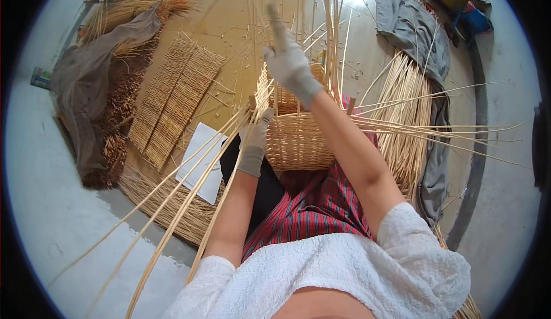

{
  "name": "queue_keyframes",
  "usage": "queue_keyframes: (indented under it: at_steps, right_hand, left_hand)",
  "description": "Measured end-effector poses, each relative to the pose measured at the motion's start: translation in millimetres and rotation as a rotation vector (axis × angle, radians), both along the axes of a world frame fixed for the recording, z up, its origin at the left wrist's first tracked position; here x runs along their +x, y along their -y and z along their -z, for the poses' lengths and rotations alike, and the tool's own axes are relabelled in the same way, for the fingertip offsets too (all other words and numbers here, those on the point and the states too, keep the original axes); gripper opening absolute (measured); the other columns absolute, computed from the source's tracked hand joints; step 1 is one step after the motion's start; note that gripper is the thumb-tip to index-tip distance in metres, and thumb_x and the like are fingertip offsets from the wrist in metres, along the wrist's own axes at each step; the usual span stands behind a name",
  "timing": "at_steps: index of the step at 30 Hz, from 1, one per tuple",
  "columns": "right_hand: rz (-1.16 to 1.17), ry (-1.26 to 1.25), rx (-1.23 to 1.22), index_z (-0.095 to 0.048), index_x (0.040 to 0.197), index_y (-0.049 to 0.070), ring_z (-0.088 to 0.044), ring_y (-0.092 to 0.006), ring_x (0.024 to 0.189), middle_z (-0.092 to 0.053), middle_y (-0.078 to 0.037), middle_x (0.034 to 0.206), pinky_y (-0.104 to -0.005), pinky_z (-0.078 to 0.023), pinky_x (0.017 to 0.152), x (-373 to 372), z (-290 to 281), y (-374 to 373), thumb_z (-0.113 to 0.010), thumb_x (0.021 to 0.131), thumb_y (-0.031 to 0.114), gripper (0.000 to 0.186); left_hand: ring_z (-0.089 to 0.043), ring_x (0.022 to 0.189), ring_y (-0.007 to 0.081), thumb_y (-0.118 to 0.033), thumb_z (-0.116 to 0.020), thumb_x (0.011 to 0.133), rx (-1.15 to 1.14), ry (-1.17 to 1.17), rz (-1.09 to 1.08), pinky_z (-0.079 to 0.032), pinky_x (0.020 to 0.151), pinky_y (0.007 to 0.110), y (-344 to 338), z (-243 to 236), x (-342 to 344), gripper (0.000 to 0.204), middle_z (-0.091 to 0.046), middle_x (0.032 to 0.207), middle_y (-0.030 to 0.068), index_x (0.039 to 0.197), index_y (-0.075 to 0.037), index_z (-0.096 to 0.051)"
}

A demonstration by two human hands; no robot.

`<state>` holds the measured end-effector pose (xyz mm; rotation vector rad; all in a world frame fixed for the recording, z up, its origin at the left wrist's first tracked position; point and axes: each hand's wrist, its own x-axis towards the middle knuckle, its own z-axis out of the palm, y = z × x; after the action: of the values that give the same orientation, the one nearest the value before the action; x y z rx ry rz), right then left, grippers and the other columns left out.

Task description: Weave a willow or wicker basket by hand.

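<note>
A partly woven wicker basket (298, 142) rests at my lap, with tall upright stakes at its far side and loose rods fanning out to left and right. Gloved in grey-white, my left hand (256, 135) is closed at the basket's left corner, where pale rods (189, 195) pass by it. Its fingertips are partly hidden. My right hand (290, 66), also gloved, is raised over the basket's far left side. From its fist a narrow greyish bar (278, 29) points up and away, blurred, so its kind is unclear.
Two woven wicker panels (175, 98) lie at left, beside brown rod bundles under a grey cloth (86, 101). White paper (201, 161) lies near my left forearm. Pale rods (402, 118) are piled at right under another grey cloth (410, 26). Cut scraps litter the floor.
</note>
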<state>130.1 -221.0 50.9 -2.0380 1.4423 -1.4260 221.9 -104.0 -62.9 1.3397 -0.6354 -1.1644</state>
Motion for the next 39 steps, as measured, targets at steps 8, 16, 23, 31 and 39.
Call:
queue_keyframes:
  at_steps: [8,16,23,31,39]
  right_hand:
    - [-0.072,1.057,0.517,-0.058,0.119,0.011,-0.067,-0.0150,0.091,-0.069,-0.006,0.109,-0.0248,-0.055,0.069,-147,82,-143,-0.058,0.098,0.006,0.022]
    - [0.142,0.877,0.436,-0.057,0.107,0.005,-0.067,-0.0125,0.086,-0.067,-0.007,0.102,-0.0230,-0.052,0.060,-138,81,-132,-0.058,0.098,0.005,0.010]
    - [-0.062,0.494,0.208,-0.045,0.137,0.005,-0.065,-0.0196,0.094,-0.065,-0.008,0.110,-0.0368,-0.053,0.089,-105,9,-32,-0.056,0.096,0.009,0.043]
    - [0.042,0.232,0.667,-0.057,0.124,0.003,-0.070,-0.0257,0.087,-0.069,-0.020,0.099,-0.0347,-0.057,0.078,-141,12,-170,-0.058,0.097,0.019,0.031]
    - [-0.247,-1.019,0.506,-0.056,0.123,0.006,-0.066,-0.0375,0.097,-0.068,-0.020,0.104,-0.0473,-0.053,0.084,-107,59,-67,-0.052,0.098,0.023,0.030]
  left_hand:
    - [-0.056,0.113,0.0225,0.005,-0.066,0.086,0.147,0.483,-0.022,-0.044,0.104,0.033,-38,81,37,0.056,-0.057,0.123,0.0089,0.137,0.000,-0.044]
    - [-0.069,0.083,0.0216,-0.021,-0.063,0.095,-0.059,0.654,0.431,-0.056,0.071,0.033,7,-16,-27,0.019,-0.067,0.090,0.0108,0.103,-0.004,-0.064]
    - [-0.052,0.037,0.0118,-0.033,-0.069,0.093,0.320,0.280,0.463,-0.038,0.030,0.028,20,-45,-47,0.030,-0.061,0.066,0.0031,0.087,-0.004,-0.064]
    - [-0.049,0.039,0.0085,-0.020,-0.073,0.090,0.183,0.290,0.528,-0.038,0.034,0.027,10,-41,-45,0.020,-0.062,0.069,0.0017,0.094,-0.004,-0.062]
    - [-0.060,0.062,0.0078,-0.009,-0.071,0.090,-0.109,0.279,0.517,-0.050,0.049,0.024,-17,-25,-27,0.028,-0.068,0.099,0.0033,0.116,-0.004,-0.061]
